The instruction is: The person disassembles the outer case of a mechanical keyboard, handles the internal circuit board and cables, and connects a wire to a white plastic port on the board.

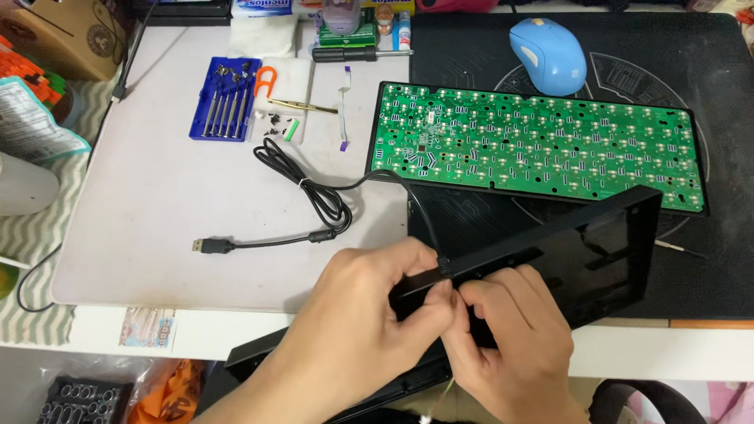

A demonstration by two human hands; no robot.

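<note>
Hands meet at the near edge of the desk in the head view: the left hand and the right hand both pinch the corner of a black keyboard case, fingertips pressed together where a black cable enters it. What the fingertips grip there is hidden under the knuckles, and the lower part of the case is cut off behind both hands. The case tilts up over a black desk mat, its far rim just overlapping the near edge of a green circuit board, which lies flat on the mat. The cable loops across a white mat to a plug lying apart in open room to the left of the hands. Farther back sit a blue screwdriver set, a scatter of small dark screws too tiny to count, gold tweezers and a blue mouse touching nothing. Along the far edge stand packages cut off by the frame: a blue and white roll and a green box. At far left a crumpled foil pouch overhangs the mat's edge.
</note>
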